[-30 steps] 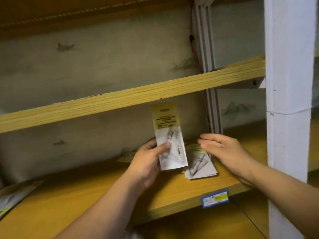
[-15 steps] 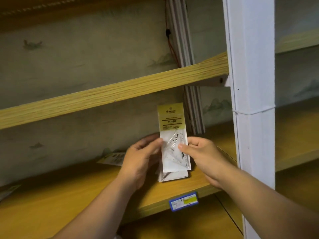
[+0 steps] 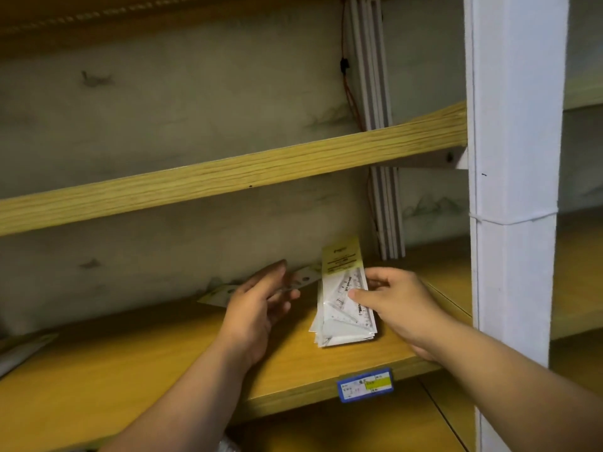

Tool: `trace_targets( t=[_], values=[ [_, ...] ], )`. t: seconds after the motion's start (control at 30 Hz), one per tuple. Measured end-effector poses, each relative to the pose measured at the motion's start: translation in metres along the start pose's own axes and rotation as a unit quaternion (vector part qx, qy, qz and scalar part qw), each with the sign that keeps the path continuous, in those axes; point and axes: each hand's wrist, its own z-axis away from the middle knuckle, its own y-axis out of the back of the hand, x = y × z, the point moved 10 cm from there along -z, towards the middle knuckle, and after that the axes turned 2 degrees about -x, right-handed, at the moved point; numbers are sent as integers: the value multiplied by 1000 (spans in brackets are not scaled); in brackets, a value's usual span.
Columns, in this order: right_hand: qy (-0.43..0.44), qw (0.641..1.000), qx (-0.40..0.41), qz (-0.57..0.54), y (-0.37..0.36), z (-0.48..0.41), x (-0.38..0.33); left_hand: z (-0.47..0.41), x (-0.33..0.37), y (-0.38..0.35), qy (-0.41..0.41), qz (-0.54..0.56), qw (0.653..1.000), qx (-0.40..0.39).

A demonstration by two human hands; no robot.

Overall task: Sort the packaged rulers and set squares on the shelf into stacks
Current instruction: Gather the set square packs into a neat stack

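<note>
Right grip [image 3: 398, 301] pinches the packaged set square [image 3: 342, 288] lying atop the stack [image 3: 329, 337] on the shelf [image 3: 163, 370]. Left grip [image 3: 257, 305] hovers just beside it, fingers relaxed, holding nothing.

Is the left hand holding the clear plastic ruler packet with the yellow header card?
No, the right hand pinches the clear plastic ruler packet, while the left hand is open and apart from it.

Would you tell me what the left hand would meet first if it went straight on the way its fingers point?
Probably the loose package lying by the back wall, just beyond the left hand. Depth is unclear, so they may already touch.
</note>
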Motion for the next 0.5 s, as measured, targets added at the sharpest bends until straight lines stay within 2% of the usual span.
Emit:
trace_targets(
  t=[0.27, 0.5],
  values=[
    [-14, 995, 26, 94, -2, -7, 7, -2, -5, 1, 10, 1, 1000, -9],
    [26, 991, 32, 127, 1, -6, -3, -4, -8, -1, 27, -1, 1000, -10]
  ],
)
